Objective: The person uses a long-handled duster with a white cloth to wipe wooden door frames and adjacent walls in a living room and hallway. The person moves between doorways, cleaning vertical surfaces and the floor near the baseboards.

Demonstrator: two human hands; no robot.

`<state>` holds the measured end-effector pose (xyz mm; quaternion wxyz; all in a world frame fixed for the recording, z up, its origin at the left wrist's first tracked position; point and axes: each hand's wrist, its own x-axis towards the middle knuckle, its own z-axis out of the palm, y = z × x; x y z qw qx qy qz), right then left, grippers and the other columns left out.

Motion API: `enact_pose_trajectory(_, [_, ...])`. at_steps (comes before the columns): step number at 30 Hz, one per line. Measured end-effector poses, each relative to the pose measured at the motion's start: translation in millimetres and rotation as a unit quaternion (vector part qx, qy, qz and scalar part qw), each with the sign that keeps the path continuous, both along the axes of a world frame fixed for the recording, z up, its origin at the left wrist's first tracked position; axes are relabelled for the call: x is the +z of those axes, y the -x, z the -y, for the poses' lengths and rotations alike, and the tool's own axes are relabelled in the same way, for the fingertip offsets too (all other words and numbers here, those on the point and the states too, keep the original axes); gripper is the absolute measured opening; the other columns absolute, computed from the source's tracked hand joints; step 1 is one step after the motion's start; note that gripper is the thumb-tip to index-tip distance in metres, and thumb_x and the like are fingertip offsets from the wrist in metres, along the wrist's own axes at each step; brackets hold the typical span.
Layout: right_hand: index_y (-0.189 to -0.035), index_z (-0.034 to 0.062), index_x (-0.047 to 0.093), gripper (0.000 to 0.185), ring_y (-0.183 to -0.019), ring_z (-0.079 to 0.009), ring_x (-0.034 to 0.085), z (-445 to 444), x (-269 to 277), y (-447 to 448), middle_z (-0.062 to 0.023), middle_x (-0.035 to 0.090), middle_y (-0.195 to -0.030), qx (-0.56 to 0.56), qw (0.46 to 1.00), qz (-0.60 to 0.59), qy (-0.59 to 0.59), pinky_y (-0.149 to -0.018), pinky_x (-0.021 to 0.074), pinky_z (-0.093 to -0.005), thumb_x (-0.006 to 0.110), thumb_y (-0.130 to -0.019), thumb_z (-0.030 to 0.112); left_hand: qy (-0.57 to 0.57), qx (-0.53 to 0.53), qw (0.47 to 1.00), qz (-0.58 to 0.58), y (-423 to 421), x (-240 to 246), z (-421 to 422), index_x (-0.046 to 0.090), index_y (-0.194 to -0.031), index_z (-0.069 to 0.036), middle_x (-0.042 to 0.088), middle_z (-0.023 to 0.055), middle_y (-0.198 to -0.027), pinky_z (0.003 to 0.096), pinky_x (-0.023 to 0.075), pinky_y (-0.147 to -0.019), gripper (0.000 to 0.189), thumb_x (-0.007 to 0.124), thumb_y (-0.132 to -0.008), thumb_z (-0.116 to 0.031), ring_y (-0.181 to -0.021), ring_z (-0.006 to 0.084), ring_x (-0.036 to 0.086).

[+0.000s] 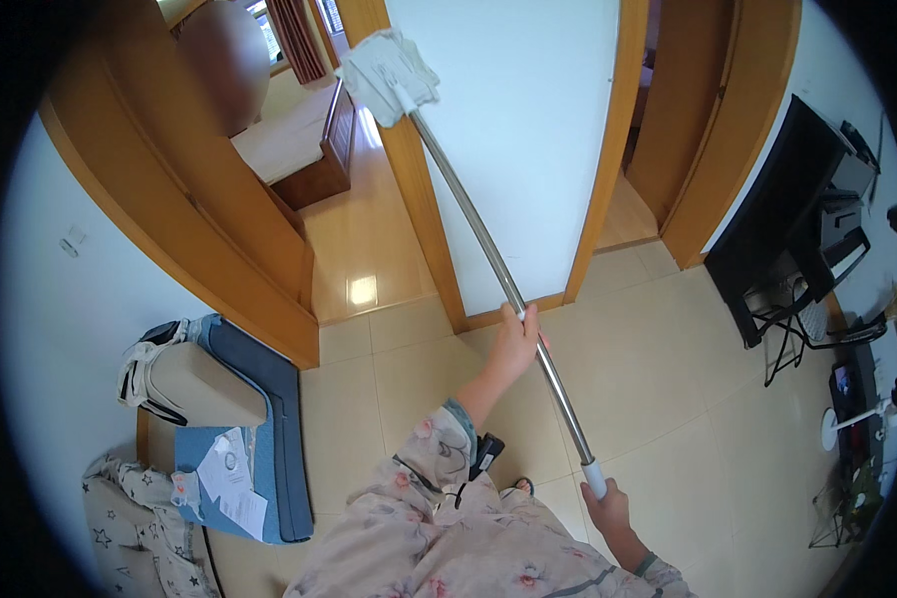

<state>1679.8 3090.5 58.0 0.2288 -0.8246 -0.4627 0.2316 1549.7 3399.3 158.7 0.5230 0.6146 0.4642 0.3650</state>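
Observation:
A mop with a steel pole (472,213) slants across the view, raised off the floor. Its white cloth head (389,73) is up in front of the wooden door frame and the white wall; whether it touches them I cannot tell. My left hand (516,342) is wrapped around the pole near its middle, at a white collar. Lower down, my right hand (608,512) grips the white end (593,477) of the pole. Both sleeves have a floral print.
At left, a blue sofa (288,448) bears a beige case (198,385) and papers (232,475). Doorways flank the white wall (523,149); a bed (291,142) stands beyond the left one. Folding chairs (800,314), a black panel (777,217) and a white fan-like stand (830,427) are at right.

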Motion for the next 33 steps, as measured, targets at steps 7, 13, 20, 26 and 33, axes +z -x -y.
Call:
enact_pose_trajectory(7, [-0.074, 0.0007, 0.051, 0.044, -0.056, -0.0403, 0.059, 52.8, -20.2, -14.8, -0.0214, 0.058, -0.058, -0.006, 0.994, 0.035, 0.106, -0.05, 0.048, -0.0465, 0.064, -0.078, 0.043, 0.099, -0.017, 0.991, -0.087, -7.0, -103.2, 35.4, 0.031, -0.097, 0.002, 0.055, 0.0132, -0.057, 0.0341, 0.0496, -0.038, 0.04, 0.039, -0.094, -0.036, -0.045, 0.0253, 0.061])
enact_pose_trajectory(13, [-0.075, 0.0011, 0.051, 0.048, -0.059, -0.0394, 0.061, 68.1, -9.0, -30.3, -0.0215, 0.06, -0.061, 0.015, 0.977, 0.074, 0.198, -0.052, 0.0485, -0.0473, 0.062, -0.079, 0.048, 0.273, -0.052, 0.96, -0.031, -17.9, -182.8, 39.7, 0.029, -0.1, 0.008, 0.058, 0.0193, -0.068, 0.0349, 0.0534, -0.038, 0.045, 0.039, -0.094, -0.035, -0.051, 0.028, 0.064])
enact_pose_trajectory(20, [-0.073, 0.0011, 0.052, 0.051, -0.057, -0.039, 0.061, 40.4, 22.8, -57.5, -0.0212, 0.059, -0.059, 0.034, 0.964, 0.135, 0.225, -0.052, 0.0491, -0.0464, 0.061, -0.078, 0.051, 0.351, -0.062, 0.934, 0.011, -33.4, -194.6, 21.6, 0.038, -0.099, 0.006, 0.061, 0.0197, -0.075, 0.0356, 0.0555, -0.045, 0.043, 0.037, -0.094, -0.037, -0.059, 0.0292, 0.066])
enact_pose_trajectory(26, [-0.074, 0.0003, 0.052, 0.051, -0.058, -0.0387, 0.061, 19.3, 45.3, -66.9, -0.0215, 0.059, -0.059, 0.038, 0.955, 0.138, 0.262, -0.053, 0.049, -0.047, 0.06, -0.079, 0.05, 0.365, -0.02, 0.93, 0.026, -46.6, -209.1, 21.1, 0.045, -0.096, 0.004, 0.062, 0.018, -0.075, 0.0364, 0.0559, -0.049, 0.043, 0.035, -0.095, -0.038, -0.061, 0.0289, 0.066])
enact_pose_trajectory(33, [-0.093, -0.0005, 0.06, 0.066, -0.076, -0.0375, 0.063, -55.1, 55.2, -51.1, -0.0196, 0.064, -0.075, 0.073, 0.921, 0.172, 0.341, -0.072, 0.0487, -0.0459, 0.049, -0.078, 0.063, 0.397, -0.09, 0.913, 0.026, -13.0, -323.0, -24.6, 0.051, -0.111, 0.004, 0.064, 0.0178, -0.08, 0.0413, 0.0544, -0.059, 0.06, 0.035, -0.093, -0.05, -0.067, 0.027, 0.064])
